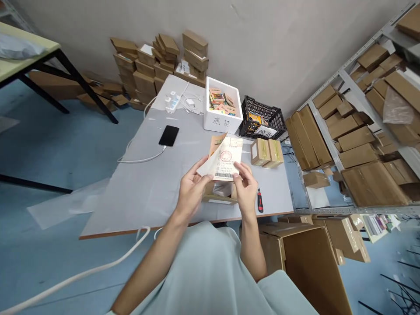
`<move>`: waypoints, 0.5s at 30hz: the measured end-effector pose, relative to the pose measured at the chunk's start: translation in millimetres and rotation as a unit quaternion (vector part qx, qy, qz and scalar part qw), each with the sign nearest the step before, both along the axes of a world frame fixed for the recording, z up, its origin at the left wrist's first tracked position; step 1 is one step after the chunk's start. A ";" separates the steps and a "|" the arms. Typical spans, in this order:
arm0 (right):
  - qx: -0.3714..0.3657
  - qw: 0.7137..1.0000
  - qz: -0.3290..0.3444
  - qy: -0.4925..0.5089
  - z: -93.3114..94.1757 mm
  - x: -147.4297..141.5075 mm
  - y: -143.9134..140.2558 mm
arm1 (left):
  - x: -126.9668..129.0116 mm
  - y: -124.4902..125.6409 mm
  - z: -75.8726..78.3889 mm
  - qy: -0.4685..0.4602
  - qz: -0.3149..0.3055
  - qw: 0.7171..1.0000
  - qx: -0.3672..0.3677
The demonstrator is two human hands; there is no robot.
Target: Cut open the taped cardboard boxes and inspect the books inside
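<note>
Both hands, left hand and right hand, pinch one printed label sheet over an open carton. Beyond them, a white box holds packets; a black crate and two taped cartons sit right.

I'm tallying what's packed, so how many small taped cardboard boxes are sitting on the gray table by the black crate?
2: one small box and a second box touching its right side, both just in front of the black crate. The hands partly cover another, open box.
</note>
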State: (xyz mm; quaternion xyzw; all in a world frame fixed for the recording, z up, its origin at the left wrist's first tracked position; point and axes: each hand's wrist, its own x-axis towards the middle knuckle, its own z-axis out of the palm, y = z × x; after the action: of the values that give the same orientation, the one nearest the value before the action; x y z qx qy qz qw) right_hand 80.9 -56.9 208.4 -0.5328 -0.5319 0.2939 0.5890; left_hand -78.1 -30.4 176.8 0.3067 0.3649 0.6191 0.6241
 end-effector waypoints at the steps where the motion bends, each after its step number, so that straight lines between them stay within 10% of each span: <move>1: -0.003 1.000 -0.002 -0.002 0.7 -0.3 -0.5 | -0.8 0.2 0.9 -0.003 -0.003 1.000 0.002; 15: -0.004 1.000 -0.007 -0.006 0.9 2.0 4.0 | -5.0 8.8 3.8 -0.001 -0.033 0.999 0.035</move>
State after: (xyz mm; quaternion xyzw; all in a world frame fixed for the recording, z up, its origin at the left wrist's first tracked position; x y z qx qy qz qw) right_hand 82.9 -52.9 209.4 -0.5406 -0.5308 0.2881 0.5857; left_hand -83.1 -21.6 180.6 0.3395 0.3319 0.6107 0.6337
